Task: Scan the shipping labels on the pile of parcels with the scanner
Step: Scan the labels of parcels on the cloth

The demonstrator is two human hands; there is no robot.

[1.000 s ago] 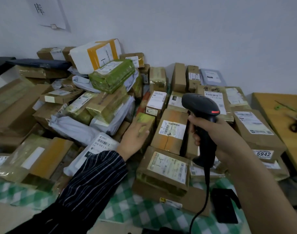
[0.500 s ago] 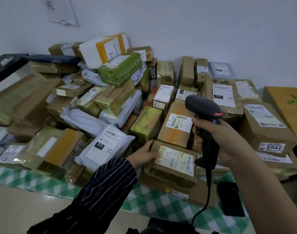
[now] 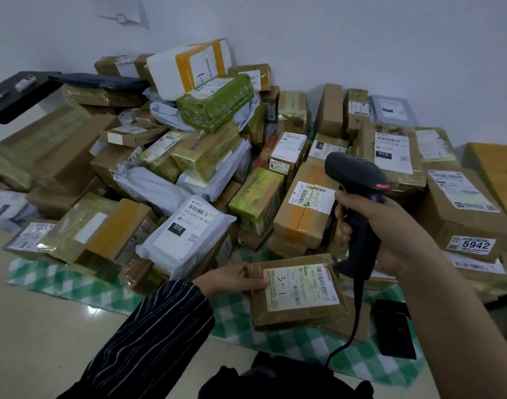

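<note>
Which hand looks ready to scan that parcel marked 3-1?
The right hand: it already grips the scanner just above the parcel. The left hand is busy holding that parcel's left edge, its label facing up.

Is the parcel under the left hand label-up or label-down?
Label-up: the parcel shows its label, marked 3-1, beside the left hand.

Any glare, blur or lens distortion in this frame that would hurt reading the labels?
Head view: dim, cool light; wide-angle bending at the edges; tape glare on the green-wrapped parcel; the held parcel label reads "3-1", fine print soft.
</note>
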